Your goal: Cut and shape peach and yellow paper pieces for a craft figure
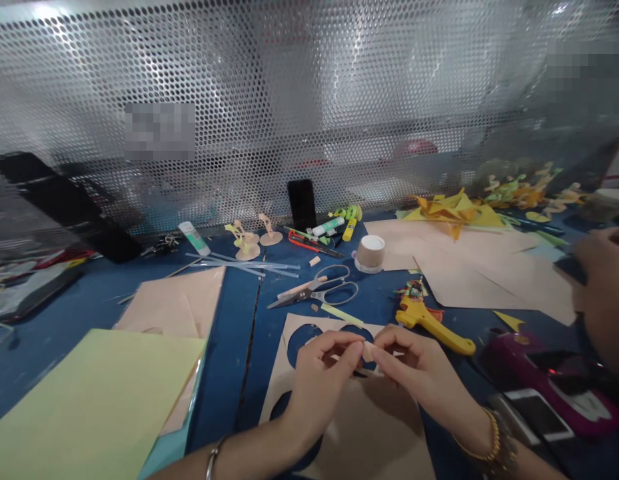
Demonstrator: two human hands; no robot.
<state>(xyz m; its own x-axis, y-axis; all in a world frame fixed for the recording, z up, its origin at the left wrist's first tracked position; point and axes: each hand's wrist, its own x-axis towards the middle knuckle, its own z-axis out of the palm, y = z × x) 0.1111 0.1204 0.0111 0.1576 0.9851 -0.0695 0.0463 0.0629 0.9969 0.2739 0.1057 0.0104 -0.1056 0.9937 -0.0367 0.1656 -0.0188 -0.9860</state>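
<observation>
1. Nearest me, a tan sheet (pixel 376 437) is lying under both hands; round holes are showing in it, so I'm judging some circle cutting as done.
2. Over the sheet, the left hand (pixel 322 380) and right hand (pixel 426 373) are pinching one small paper piece (pixel 369 351) between thumbs and forefingers, fingertips almost meeting. I'm reading it as unfinished: I'm seeing nothing joined to it.
3. Just beyond, a yellow glue gun (pixel 434 325) is lying to the right and scissors (pixel 319 293) are resting ahead, blades slightly parted; neither hand is touching them.
4. Farther off, small paper figures (pixel 248 248) are standing on round bases, apparently complete or nearly so.
5. Far right, more paper pieces (pixel 524 190) are gathering in a heap; I'm not making out whether they're finished.
6. Behind everything, a perforated screen (pixel 229 120) is closing my view.
</observation>
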